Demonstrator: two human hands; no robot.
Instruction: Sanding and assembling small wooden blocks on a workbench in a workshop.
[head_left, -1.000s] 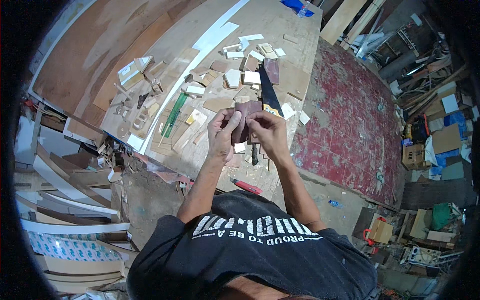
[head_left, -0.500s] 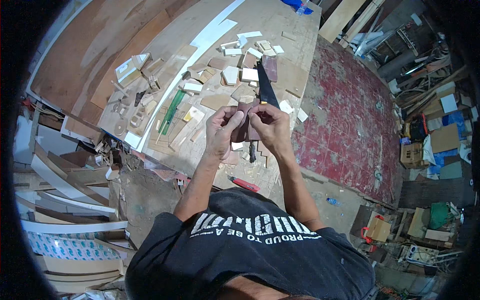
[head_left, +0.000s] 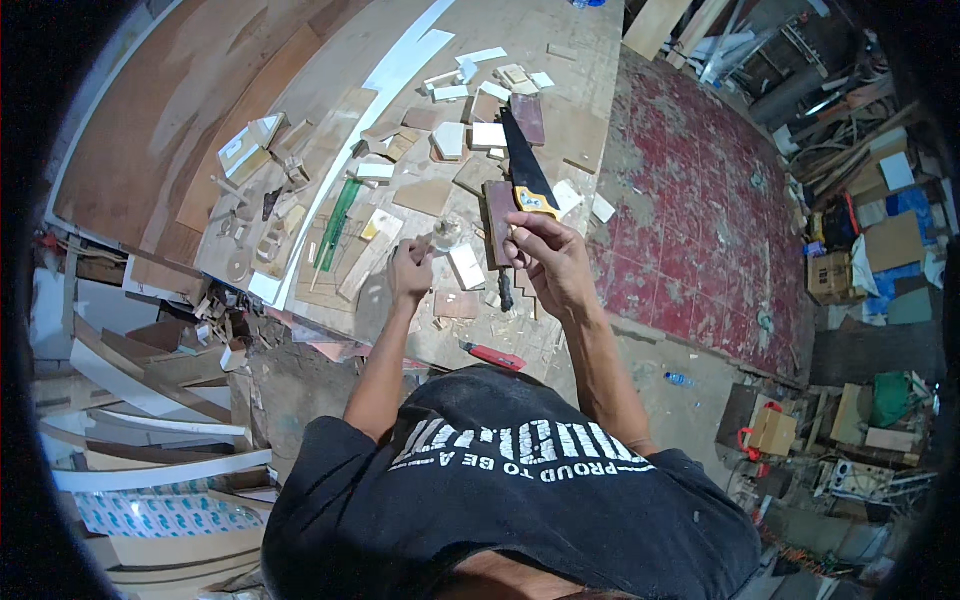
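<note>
My left hand is closed above the workbench, beside a pale, blurry clump and a white-faced block. Whatever its fingers may hold is hidden. Over to the right, my right hand has thumb and fingertips pinched together, and I cannot make out anything between them. Its fingertips are at the right edge of a flat reddish-brown piece. Just beyond that hand lies a handsaw with a black blade and a yellow handle. A red utility knife rests near the bench's front edge.
Wood offcuts and white-faced blocks are scattered over the workbench. A green strip lies to the left. Right of the bench is a worn red floor. Curved panels stack up at the lower left.
My hands have moved apart, left hand leftward and right hand rightward. The brown piece between them is no longer there; a reddish-brown piece now shows beside my right hand.
</note>
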